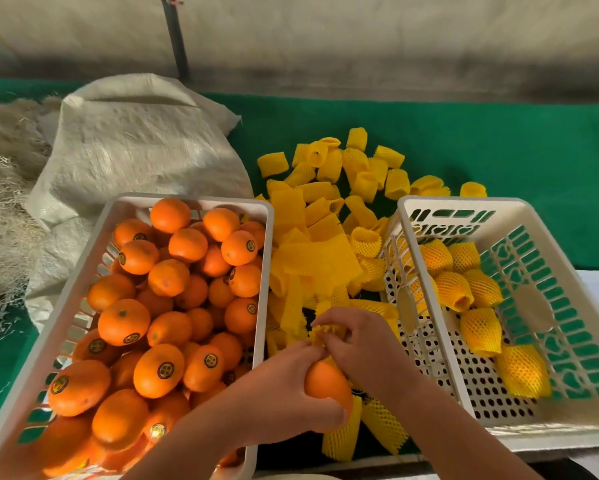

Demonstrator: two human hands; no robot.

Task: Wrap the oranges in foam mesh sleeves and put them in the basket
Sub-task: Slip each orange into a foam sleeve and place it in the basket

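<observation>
Green cloth [464, 140]; hands gripping orange [327, 382].

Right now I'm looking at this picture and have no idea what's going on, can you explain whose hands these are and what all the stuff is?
There is no machine: a person wears a camera on the head, looking down at their own hands. The left hand holds a bare orange, and the right hand pulls a yellow foam mesh sleeve onto it. The left basket is full of unwrapped oranges. The right basket holds several wrapped oranges. Between them lies a pile of spare sleeves on a green cloth. A woven sack sits behind.
</observation>
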